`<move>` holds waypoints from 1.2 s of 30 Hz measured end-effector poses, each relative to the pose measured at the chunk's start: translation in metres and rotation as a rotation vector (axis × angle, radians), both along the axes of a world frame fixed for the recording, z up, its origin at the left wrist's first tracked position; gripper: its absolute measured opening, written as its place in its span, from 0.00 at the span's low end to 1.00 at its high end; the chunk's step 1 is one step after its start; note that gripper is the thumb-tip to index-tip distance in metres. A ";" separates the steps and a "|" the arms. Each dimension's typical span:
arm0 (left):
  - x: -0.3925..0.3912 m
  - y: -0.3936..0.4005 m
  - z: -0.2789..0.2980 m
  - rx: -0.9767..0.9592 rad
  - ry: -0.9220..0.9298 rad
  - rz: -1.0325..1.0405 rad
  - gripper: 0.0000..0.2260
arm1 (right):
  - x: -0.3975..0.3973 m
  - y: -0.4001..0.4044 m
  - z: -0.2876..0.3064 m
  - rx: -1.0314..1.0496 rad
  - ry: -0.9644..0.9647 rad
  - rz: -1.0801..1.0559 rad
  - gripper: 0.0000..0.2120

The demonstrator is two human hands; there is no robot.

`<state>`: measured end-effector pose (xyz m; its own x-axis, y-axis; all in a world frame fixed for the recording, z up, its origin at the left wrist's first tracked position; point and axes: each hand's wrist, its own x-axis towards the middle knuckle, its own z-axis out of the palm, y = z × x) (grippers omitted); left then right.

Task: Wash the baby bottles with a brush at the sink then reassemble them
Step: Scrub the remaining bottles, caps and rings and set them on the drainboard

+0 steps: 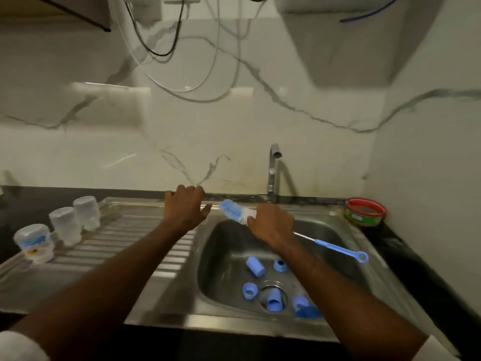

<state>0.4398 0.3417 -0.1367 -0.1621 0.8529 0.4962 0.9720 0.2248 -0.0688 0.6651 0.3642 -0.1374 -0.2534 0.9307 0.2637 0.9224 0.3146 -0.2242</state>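
The light, bendy brush was held over the sink by the right hand, best gripped near its bristles, while the empty left hand was loosely curled.

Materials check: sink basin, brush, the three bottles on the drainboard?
Sink basin: looks like brushed stainless steel, grey with soft reflections.
Brush: blue and white bristles, thin wire-like stem, blue handle, probably plastic.
Bottles: clear, slightly cloudy, likely plastic; glass can't be ruled out.
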 end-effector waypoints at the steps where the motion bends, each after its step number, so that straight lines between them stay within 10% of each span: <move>1: 0.015 0.004 -0.005 -0.026 -0.012 -0.024 0.18 | 0.014 0.002 -0.002 0.005 -0.003 -0.024 0.16; 19: 0.109 0.089 -0.144 -0.806 -0.218 -0.231 0.18 | 0.108 0.070 -0.094 -0.240 -0.298 -0.143 0.11; 36: 0.150 0.082 -0.165 -0.911 0.152 -0.479 0.14 | 0.113 0.083 -0.097 -0.293 -0.313 -0.161 0.15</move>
